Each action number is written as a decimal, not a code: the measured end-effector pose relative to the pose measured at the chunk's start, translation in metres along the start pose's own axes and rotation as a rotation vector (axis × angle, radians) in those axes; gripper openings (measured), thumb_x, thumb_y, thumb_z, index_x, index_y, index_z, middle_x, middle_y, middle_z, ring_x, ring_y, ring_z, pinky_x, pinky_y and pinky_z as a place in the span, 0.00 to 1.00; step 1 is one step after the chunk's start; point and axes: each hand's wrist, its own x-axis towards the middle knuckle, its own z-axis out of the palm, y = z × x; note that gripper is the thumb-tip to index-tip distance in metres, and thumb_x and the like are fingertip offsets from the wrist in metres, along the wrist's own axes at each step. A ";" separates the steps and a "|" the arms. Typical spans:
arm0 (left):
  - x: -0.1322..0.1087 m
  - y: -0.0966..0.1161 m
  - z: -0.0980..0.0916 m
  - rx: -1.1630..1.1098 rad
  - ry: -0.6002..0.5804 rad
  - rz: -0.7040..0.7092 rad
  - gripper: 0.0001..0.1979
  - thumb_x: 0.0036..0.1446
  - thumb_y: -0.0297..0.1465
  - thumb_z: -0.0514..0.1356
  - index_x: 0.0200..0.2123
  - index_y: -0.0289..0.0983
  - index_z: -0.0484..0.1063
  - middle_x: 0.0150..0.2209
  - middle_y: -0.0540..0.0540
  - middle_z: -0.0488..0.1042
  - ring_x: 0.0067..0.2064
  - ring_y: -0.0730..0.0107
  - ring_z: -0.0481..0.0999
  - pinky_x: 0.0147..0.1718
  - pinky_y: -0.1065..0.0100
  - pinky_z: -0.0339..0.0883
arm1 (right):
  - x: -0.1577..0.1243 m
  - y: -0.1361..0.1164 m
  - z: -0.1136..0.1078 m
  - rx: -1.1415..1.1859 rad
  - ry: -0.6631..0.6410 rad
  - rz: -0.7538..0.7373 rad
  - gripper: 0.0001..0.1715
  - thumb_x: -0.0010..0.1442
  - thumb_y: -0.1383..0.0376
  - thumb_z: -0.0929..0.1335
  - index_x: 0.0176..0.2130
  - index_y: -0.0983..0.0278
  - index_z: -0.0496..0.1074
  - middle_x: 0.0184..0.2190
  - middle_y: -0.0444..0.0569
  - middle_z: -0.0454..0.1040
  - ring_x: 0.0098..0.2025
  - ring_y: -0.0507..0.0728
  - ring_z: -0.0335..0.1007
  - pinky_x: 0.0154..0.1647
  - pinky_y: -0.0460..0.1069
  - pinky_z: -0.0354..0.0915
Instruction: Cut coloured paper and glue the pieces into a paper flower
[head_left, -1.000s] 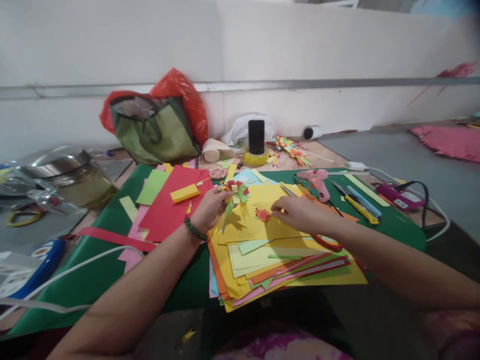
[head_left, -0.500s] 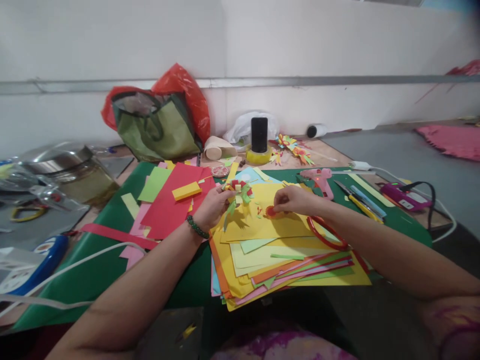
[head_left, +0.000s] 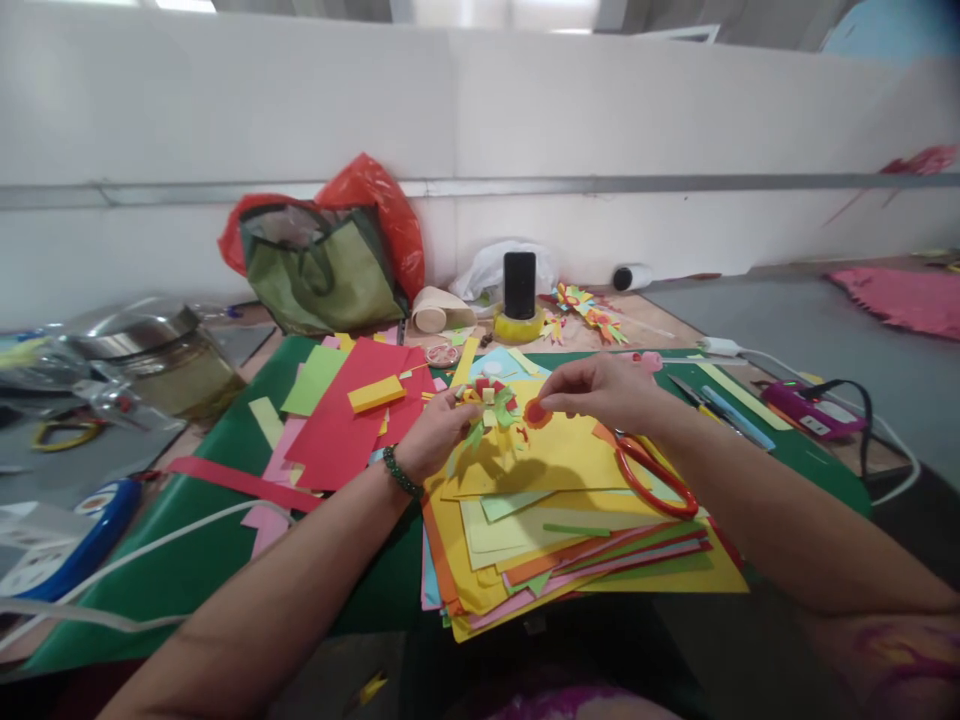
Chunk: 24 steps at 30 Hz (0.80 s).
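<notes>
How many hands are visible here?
2: the left hand, at the paper pile's left side, holding a multicoloured paper piece; the right hand, right of it, pinching a red disc. I see no others.

no lettering legible, pale patch (head_left: pixel 814 424) on the purple device (head_left: pixel 789 406) too small to read

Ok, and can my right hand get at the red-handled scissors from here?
Probably yes: the scissors' red handle lies mostly uncovered on the paper stack, close to the right hand. The hand holds a small red piece, though, which may need putting down first.
</notes>
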 end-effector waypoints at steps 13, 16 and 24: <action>-0.004 0.001 0.008 0.023 -0.017 0.019 0.10 0.34 0.25 0.60 0.27 0.35 0.69 0.21 0.54 0.67 0.21 0.81 0.60 0.21 0.74 0.50 | 0.036 0.010 0.032 -0.074 0.140 -0.091 0.09 0.51 0.62 0.71 0.28 0.66 0.78 0.22 0.45 0.74 0.24 0.51 0.64 0.25 0.46 0.57; -0.004 0.001 0.008 0.017 -0.034 0.018 0.12 0.33 0.25 0.60 0.28 0.35 0.69 0.21 0.55 0.66 0.21 0.82 0.58 0.20 0.74 0.49 | 0.036 0.013 0.034 -0.151 0.182 -0.111 0.08 0.51 0.62 0.72 0.28 0.64 0.79 0.23 0.45 0.74 0.26 0.52 0.64 0.27 0.47 0.57; -0.007 0.002 0.008 0.047 -0.057 0.046 0.08 0.36 0.23 0.60 0.24 0.36 0.66 0.19 0.56 0.61 0.20 0.82 0.54 0.20 0.73 0.46 | 0.036 0.015 0.042 -0.372 0.260 -0.148 0.05 0.53 0.64 0.71 0.30 0.62 0.79 0.29 0.47 0.74 0.30 0.53 0.65 0.31 0.47 0.57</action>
